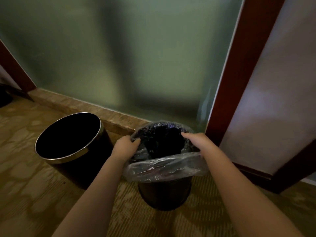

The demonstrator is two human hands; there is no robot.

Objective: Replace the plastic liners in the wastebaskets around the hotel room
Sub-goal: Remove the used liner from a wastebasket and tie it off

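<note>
No readable text, labels, brands or nos. anywhere in view.

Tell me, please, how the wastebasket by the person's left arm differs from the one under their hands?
The bare wastebasket shows a shiny metal rim and no bag; the lined wastebasket has a clear plastic liner folded over its rim. Nobody touches the bare wastebasket, while the left hand and right hand grip the liner at the lined wastebasket's rim. Both are dark, round, upright and stand on the carpet.
</note>
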